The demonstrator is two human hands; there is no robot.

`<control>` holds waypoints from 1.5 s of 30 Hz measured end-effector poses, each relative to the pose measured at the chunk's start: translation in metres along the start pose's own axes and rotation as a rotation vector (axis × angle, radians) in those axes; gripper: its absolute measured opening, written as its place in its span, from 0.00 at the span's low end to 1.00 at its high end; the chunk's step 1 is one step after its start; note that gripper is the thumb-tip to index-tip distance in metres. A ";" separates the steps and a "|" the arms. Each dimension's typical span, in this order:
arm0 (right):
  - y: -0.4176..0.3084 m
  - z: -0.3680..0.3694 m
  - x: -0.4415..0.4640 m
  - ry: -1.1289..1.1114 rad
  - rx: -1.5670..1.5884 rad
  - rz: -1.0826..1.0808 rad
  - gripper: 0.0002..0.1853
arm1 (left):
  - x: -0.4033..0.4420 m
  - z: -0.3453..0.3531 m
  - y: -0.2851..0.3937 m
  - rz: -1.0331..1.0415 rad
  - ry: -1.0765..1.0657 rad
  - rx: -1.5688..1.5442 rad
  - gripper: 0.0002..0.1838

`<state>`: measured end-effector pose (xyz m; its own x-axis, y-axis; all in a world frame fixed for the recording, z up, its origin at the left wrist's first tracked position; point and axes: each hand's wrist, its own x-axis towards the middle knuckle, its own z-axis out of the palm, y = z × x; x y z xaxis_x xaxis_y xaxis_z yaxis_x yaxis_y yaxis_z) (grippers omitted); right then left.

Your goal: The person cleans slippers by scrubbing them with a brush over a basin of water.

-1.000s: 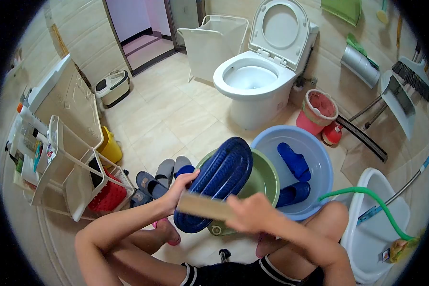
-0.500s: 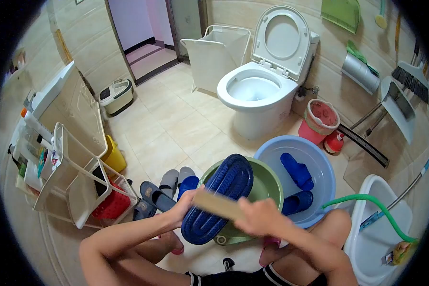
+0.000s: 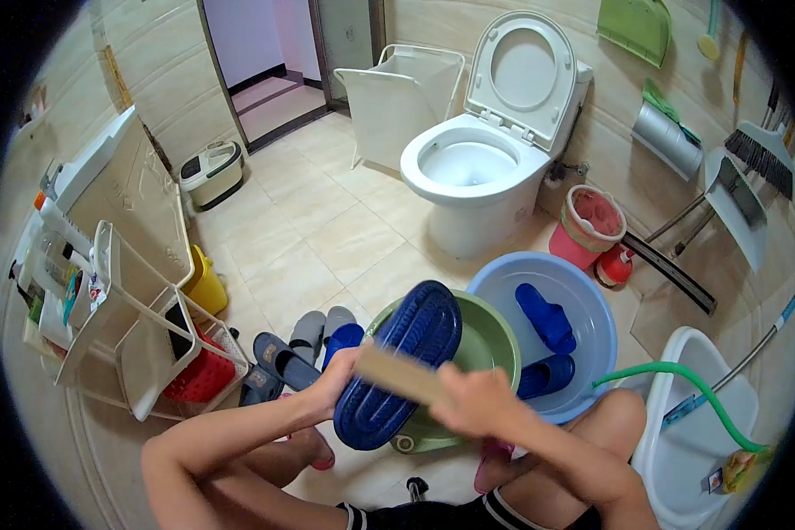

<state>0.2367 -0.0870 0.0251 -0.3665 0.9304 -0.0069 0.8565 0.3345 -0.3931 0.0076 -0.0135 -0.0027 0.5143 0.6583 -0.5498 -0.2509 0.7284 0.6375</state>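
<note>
Over the green basin [image 3: 496,329], a dark blue slipper [image 3: 420,329] is held tilted with its grooved wet sole facing up. My left hand [image 3: 334,387] grips the slipper by its left side, fingers partly hidden. Closed around the near end of a beige flat-backed scrub brush [image 3: 399,374] is my right hand [image 3: 475,399]. The brush lies across the sole and is blurred by motion; its bristles are hidden. To the right, a light blue basin [image 3: 602,322] holds a blue slipper [image 3: 546,318] and a darker slipper [image 3: 548,377].
Grey slippers [image 3: 284,360] and a blue slipper [image 3: 343,339] stand left of the green basin. A wire rack [image 3: 141,327] is at the left. Right are a white tub [image 3: 680,459], green hose [image 3: 698,375] and pink bin [image 3: 583,234]. A toilet [image 3: 468,177] stands ahead.
The view has shifted slightly. Both hands keep nearly the same place on the slipper and the brush, and the brush is blurred in both frames.
</note>
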 end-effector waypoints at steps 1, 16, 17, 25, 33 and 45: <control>0.011 -0.007 0.005 0.064 -0.014 0.093 0.23 | 0.003 -0.002 0.004 -0.074 0.004 0.017 0.24; 0.026 -0.005 0.014 0.141 0.044 0.207 0.23 | -0.002 0.002 0.008 -0.098 -0.007 -0.057 0.25; 0.029 -0.009 0.016 0.115 0.040 0.223 0.22 | -0.002 0.002 0.007 -0.093 -0.009 -0.056 0.25; -0.011 0.012 -0.011 -0.121 0.166 -0.087 0.23 | -0.009 0.006 0.008 -0.051 0.023 0.112 0.24; 0.025 -0.012 0.003 0.137 -0.019 0.121 0.22 | -0.003 -0.002 0.009 -0.031 0.022 0.032 0.24; 0.037 -0.021 0.015 0.190 0.024 0.229 0.22 | 0.003 0.010 0.014 -0.114 -0.033 0.001 0.25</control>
<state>0.2703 -0.0581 0.0299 -0.0877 0.9934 0.0737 0.8995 0.1107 -0.4227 0.0136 -0.0030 0.0102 0.5664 0.5644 -0.6005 -0.1883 0.7980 0.5725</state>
